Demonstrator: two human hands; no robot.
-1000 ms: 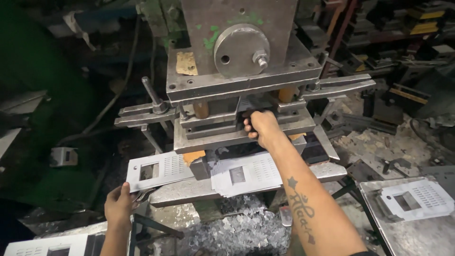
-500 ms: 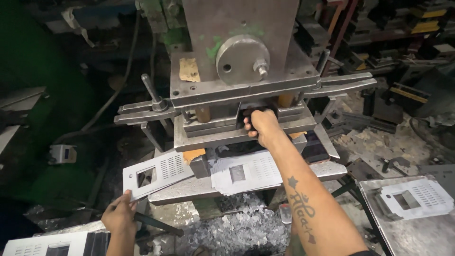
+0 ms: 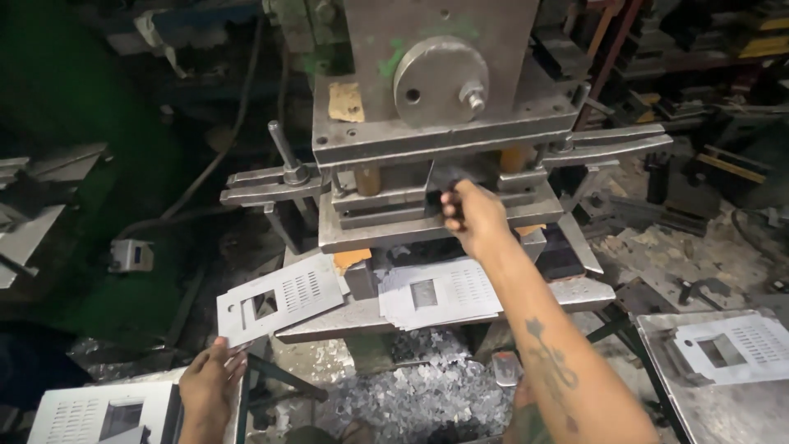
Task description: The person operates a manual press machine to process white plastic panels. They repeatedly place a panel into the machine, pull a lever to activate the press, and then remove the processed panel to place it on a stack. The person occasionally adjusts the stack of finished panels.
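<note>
Looming over everything: grey steel press (image 3: pixel 436 107), round disc on its front, die block below with clamp bars sticking out both sides. Under it a flat steel surface (image 3: pixel 575 292) carrying a stack of punched sheets (image 3: pixel 440 292), each with a square window and slot rows. Another punched sheet (image 3: pixel 275 298) hangs off the surface's left edge, tilted, lower corner pinched in left hand (image 3: pixel 209 382), fingers closed on it. Right hand (image 3: pixel 472 215) is up at the die opening, fingers curled around a small dark part; can't tell what it is. More sheets lie lower left and on a tray at right. Pile of metal scrap (image 3: pixel 427 395) on the floor below.
</note>
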